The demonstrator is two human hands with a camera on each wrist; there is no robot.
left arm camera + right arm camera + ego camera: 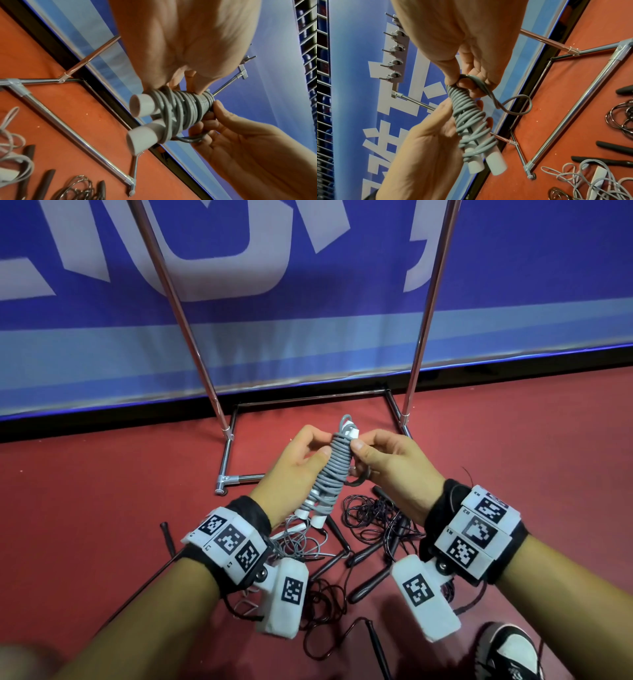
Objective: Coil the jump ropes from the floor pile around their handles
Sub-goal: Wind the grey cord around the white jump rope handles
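Grey cord is wound in tight turns round two white handles [143, 104], making a bundled jump rope [334, 470] held in the air at the middle of the head view, tilted with its handle ends toward 7 o'clock. The left hand [294, 470] grips the bundle from the 9 o'clock side, fingers curled behind it and thumb on the coils. The right hand [394, 463] pinches the upper coils from 3 o'clock, thumb on the front; a loose loop of cord [518, 105] runs out from under its fingers and hangs free.

Below the bundle, toward 6 o'clock, the floor pile [373, 529] lies on the red floor [513, 440]: dark ropes with black handles tangled together, and a second grey rope [583, 175] uncoiled at its 9 o'clock edge. Beyond the hands, at 12 o'clock, a chrome rack [416, 361] stands against a blue banner [308, 337]. A black-and-white shoe [510, 652] shows at 5 o'clock.
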